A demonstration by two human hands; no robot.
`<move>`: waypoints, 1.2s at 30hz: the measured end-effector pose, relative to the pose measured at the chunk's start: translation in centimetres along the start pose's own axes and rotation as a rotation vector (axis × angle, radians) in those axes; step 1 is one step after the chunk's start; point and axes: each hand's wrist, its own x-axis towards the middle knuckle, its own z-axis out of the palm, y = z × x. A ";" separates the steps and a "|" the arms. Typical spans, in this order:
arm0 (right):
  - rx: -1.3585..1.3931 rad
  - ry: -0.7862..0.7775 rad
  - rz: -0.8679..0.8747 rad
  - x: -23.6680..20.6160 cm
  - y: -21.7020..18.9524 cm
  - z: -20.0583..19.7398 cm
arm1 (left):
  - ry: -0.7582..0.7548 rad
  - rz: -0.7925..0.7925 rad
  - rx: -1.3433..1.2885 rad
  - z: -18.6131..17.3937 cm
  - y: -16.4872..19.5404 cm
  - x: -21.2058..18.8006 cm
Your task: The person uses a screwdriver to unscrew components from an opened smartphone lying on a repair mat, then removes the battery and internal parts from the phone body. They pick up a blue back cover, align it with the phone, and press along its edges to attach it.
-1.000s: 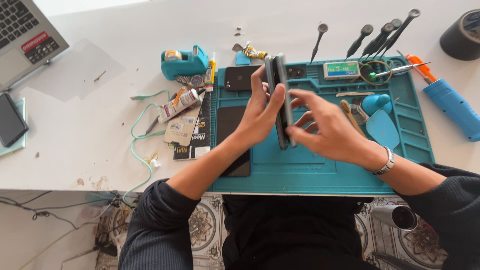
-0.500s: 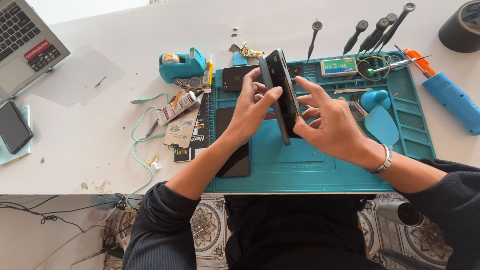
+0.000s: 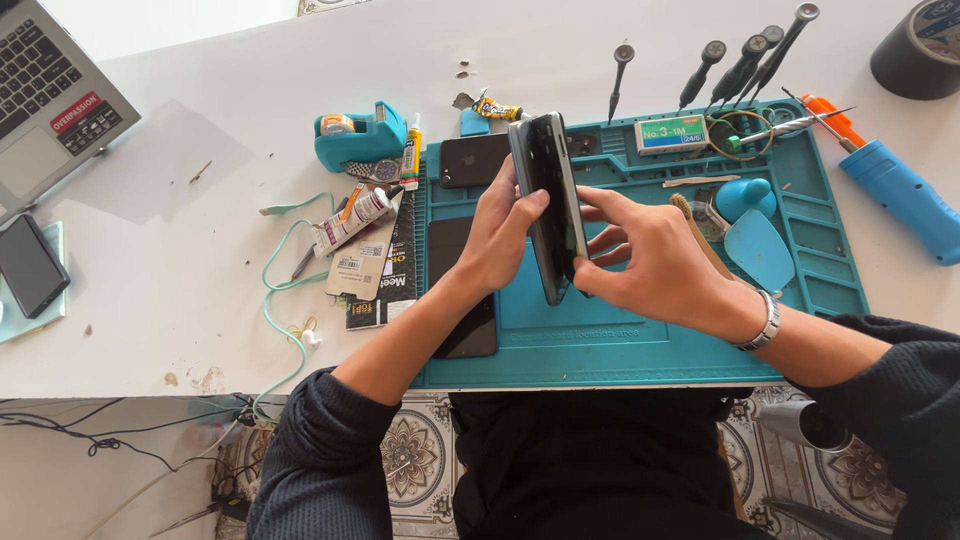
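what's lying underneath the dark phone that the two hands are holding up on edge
Below the dark phone, gripped by the left hand and right hand, lies the teal rubber work mat. A flat black panel lies under the left wrist. Whatever is directly beneath the hands is covered.

A white table [image 3: 200,300] is carrying everything here. A teal work mat [image 3: 640,340] is lying across its near edge, and a grey laptop [image 3: 45,110] is sitting at the far left corner with a dark phone [image 3: 28,265] resting just in front of it. A teal tape dispenser [image 3: 362,135] is standing beside the mat's left corner, near small glue tubes [image 3: 352,218]. A pale green cable [image 3: 275,300] is trailing off the front edge. Screwdrivers [image 3: 740,60] are lying beyond the mat, a blue-handled tool [image 3: 895,190] is lying to its right, and a black tape roll [image 3: 920,50] is sitting at the far right corner.
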 end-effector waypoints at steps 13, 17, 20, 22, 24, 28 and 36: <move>-0.006 0.015 0.037 0.1 -1.0 -0.4 | -0.012 0.003 0.019 0.2 0.5 0.0; 0.007 0.030 0.067 0.2 -0.8 -0.3 | 0.002 0.021 0.073 -0.1 0.1 0.1; 0.001 0.029 0.086 0.2 -0.3 -0.3 | 0.002 0.028 0.072 -0.6 -0.9 0.1; 0.046 0.054 0.094 0.2 0.2 -0.4 | 0.039 -0.050 0.011 -1.1 -1.9 0.3; 0.091 0.068 0.148 0.3 0.8 -0.4 | 0.108 -0.218 -0.109 -1.5 -3.1 0.8; 0.263 0.070 0.261 0.9 2.3 -0.3 | 0.183 -0.281 -0.164 -2.6 -4.3 1.3; 0.706 0.019 0.365 1.3 4.8 -0.4 | 0.294 -0.181 -0.393 -5.9 -2.9 3.4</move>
